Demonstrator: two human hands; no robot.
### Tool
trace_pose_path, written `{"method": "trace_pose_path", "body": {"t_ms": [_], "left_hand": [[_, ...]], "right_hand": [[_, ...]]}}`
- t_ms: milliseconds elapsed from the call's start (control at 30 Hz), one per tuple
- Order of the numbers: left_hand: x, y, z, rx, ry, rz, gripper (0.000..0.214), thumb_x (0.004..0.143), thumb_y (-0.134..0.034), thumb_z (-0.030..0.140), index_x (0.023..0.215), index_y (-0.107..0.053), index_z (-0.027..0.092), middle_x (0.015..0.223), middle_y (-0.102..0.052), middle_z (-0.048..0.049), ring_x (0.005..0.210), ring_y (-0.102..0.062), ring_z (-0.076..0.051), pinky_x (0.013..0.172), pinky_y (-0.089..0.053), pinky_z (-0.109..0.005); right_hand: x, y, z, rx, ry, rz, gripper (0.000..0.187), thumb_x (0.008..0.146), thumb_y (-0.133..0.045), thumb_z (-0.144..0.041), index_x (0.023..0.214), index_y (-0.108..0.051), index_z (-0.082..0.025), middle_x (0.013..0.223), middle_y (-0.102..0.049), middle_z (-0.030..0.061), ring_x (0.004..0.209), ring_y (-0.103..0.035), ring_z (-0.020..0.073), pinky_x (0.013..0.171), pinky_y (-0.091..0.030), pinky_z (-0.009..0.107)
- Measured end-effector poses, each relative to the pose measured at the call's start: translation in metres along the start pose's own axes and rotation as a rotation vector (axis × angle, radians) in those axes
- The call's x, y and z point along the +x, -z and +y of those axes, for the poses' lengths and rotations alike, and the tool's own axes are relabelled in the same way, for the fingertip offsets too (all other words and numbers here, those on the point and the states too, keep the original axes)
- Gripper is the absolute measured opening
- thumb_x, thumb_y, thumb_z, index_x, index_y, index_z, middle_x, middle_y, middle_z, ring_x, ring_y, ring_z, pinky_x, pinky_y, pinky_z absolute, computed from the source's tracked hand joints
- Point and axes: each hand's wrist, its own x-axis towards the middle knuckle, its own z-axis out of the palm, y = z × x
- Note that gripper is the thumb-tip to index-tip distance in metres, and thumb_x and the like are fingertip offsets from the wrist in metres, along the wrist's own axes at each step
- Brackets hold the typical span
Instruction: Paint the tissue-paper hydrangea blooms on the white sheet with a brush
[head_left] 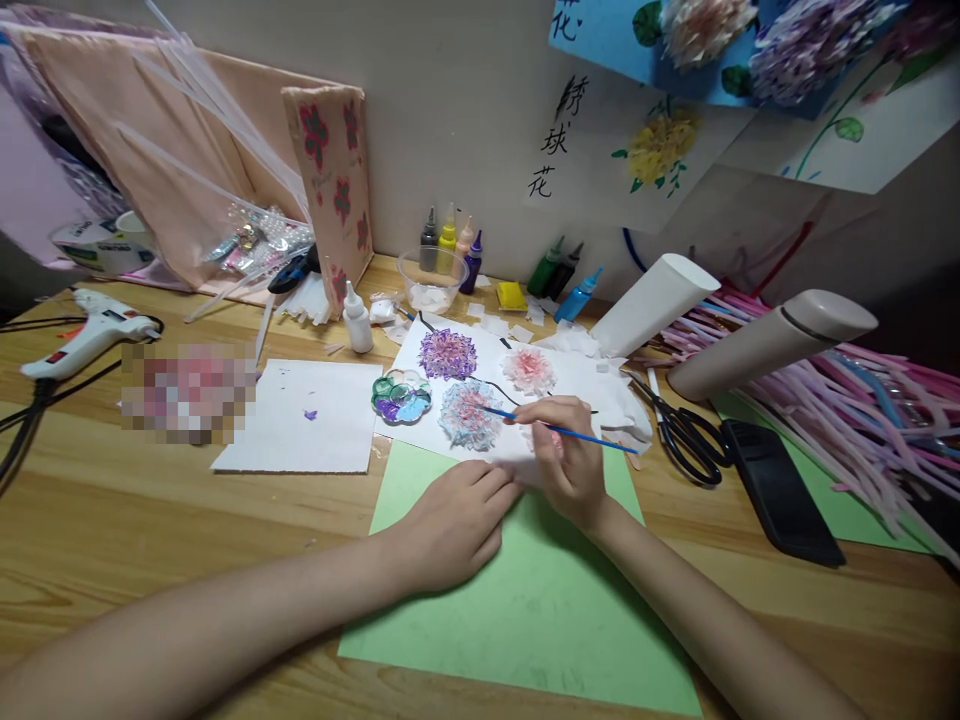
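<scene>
My right hand [566, 455] is closed around a thin blue paintbrush [600, 441]; its tip touches a pink and blue paper flower [469, 412] on a white sheet [581, 375]. My left hand [454, 520] rests with its fingers curled on the lower edge of that sheet, over a green paper sheet [540, 610]. A purple flower [448, 353] and a pink flower [529, 368] lie further back on the white sheet. A small flower-shaped paint palette [401, 395] sits just left of the brush tip.
Black scissors [682, 432] and a black phone [780, 495] lie to the right, beside a pile of pink straws [847, 400]. Paint bottles [461, 250], a plastic cup [431, 280] and a glue bottle [358, 318] stand behind. A glue gun [90, 335] lies far left.
</scene>
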Motion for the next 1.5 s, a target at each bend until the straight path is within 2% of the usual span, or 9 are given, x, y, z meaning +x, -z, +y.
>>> {"method": "trace_pose_path", "body": {"t_ms": [133, 233, 433, 533, 667, 767, 967, 1267, 1500], "left_hand": [[0.0, -0.002, -0.002, 0.03, -0.019, 0.031, 0.03, 0.082, -0.046, 0.015, 0.111, -0.054, 0.011, 0.113, -0.058, -0.0116, 0.104, -0.05, -0.025, 0.096, -0.041, -0.038], [-0.001, -0.001, -0.002, 0.047, -0.005, 0.024, 0.025, 0.083, -0.045, 0.015, 0.106, -0.056, 0.013, 0.108, -0.06, -0.0109, 0.1, -0.053, -0.025, 0.091, -0.043, -0.038], [-0.001, 0.0, -0.002, 0.048, -0.022, 0.044, 0.027, 0.083, -0.045, 0.015, 0.108, -0.056, 0.012, 0.109, -0.06, -0.0106, 0.101, -0.053, -0.025, 0.089, -0.044, -0.037], [0.0, -0.001, -0.002, 0.05, -0.02, 0.045, 0.026, 0.083, -0.045, 0.015, 0.107, -0.056, 0.012, 0.108, -0.06, -0.0106, 0.1, -0.052, -0.025, 0.09, -0.044, -0.037], [0.0, -0.001, -0.001, 0.019, -0.007, 0.007, 0.03, 0.084, -0.045, 0.016, 0.113, -0.053, 0.011, 0.111, -0.058, -0.0109, 0.101, -0.051, -0.024, 0.092, -0.043, -0.037], [-0.001, 0.001, -0.001, 0.005, 0.004, -0.008, 0.038, 0.086, -0.044, 0.015, 0.124, -0.046, 0.012, 0.124, -0.052, -0.012, 0.109, -0.048, -0.024, 0.097, -0.042, -0.038], [-0.001, 0.002, -0.001, 0.006, 0.012, -0.034, 0.042, 0.086, -0.043, 0.014, 0.129, -0.044, 0.012, 0.132, -0.048, -0.0108, 0.113, -0.045, -0.024, 0.101, -0.039, -0.039], [0.002, 0.003, -0.002, 0.006, 0.022, -0.059, 0.042, 0.087, -0.041, 0.013, 0.129, -0.045, 0.01, 0.131, -0.049, -0.0104, 0.115, -0.045, -0.023, 0.103, -0.038, -0.039], [0.003, 0.003, -0.002, 0.011, 0.011, -0.047, 0.045, 0.086, -0.043, 0.012, 0.131, -0.043, 0.011, 0.132, -0.05, -0.011, 0.114, -0.045, -0.024, 0.102, -0.04, -0.041]], "right_hand": [[0.025, -0.024, -0.022, 0.054, 0.017, -0.186, 0.015, 0.091, -0.04, -0.018, 0.092, -0.054, -0.024, 0.086, -0.066, 0.0025, 0.085, -0.056, 0.0183, 0.081, -0.036, 0.037], [0.036, -0.039, -0.026, 0.073, 0.053, -0.29, 0.014, 0.091, -0.041, -0.018, 0.089, -0.054, -0.023, 0.086, -0.066, 0.0016, 0.085, -0.056, 0.0175, 0.084, -0.033, 0.037], [0.037, -0.044, -0.021, 0.085, 0.08, -0.262, 0.013, 0.09, -0.042, -0.016, 0.088, -0.053, -0.022, 0.085, -0.067, 0.0012, 0.082, -0.057, 0.0172, 0.082, -0.033, 0.037], [0.032, -0.041, -0.02, 0.147, 0.095, -0.203, 0.014, 0.089, -0.043, -0.015, 0.09, -0.054, -0.022, 0.084, -0.066, 0.0011, 0.081, -0.057, 0.017, 0.081, -0.036, 0.037], [0.015, -0.024, -0.008, 0.234, 0.043, 0.081, 0.018, 0.087, -0.041, -0.015, 0.092, -0.055, -0.023, 0.085, -0.064, 0.0031, 0.083, -0.057, 0.0196, 0.077, -0.042, 0.038], [-0.006, -0.002, 0.011, 0.203, 0.011, 0.192, 0.018, 0.086, -0.041, -0.016, 0.093, -0.056, -0.023, 0.083, -0.063, 0.0035, 0.081, -0.057, 0.0206, 0.074, -0.044, 0.039], [-0.032, 0.025, 0.041, 0.006, -0.032, 0.139, 0.018, 0.084, -0.044, -0.014, 0.093, -0.057, -0.023, 0.084, -0.064, 0.0039, 0.083, -0.057, 0.0213, 0.075, -0.043, 0.039], [-0.025, 0.023, 0.038, -0.062, 0.011, -0.016, 0.022, 0.084, -0.046, -0.01, 0.1, -0.054, -0.024, 0.089, -0.066, 0.0032, 0.089, -0.057, 0.0209, 0.077, -0.044, 0.038], [-0.026, 0.023, 0.04, -0.082, -0.032, -0.034, 0.02, 0.085, -0.046, -0.012, 0.1, -0.054, -0.024, 0.092, -0.065, 0.0037, 0.091, -0.056, 0.0203, 0.079, -0.043, 0.038]]}}
